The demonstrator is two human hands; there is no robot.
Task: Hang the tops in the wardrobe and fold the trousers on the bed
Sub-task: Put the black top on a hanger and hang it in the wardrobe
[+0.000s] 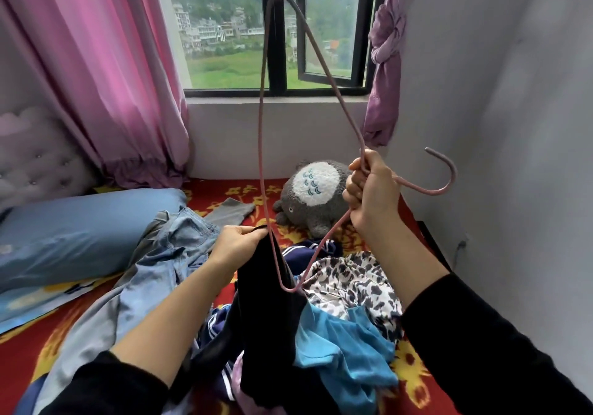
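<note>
Fingers [353, 186]: right hand [372, 196] round pink hanger [261, 126], left hand [234, 243] pinch on black top [266, 302], jeans [173, 244] beside.

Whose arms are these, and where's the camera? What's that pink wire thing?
No machine here: these are a person's own arms. The camera sits on their head, looking down, so you see what they see. The right hand grips a pink hanger near its hook. The left hand pinches a black garment beside the hanger's wire. On the bed lie jeans, a spotted garment, a blue garment, a pillow and a plush toy.
</note>
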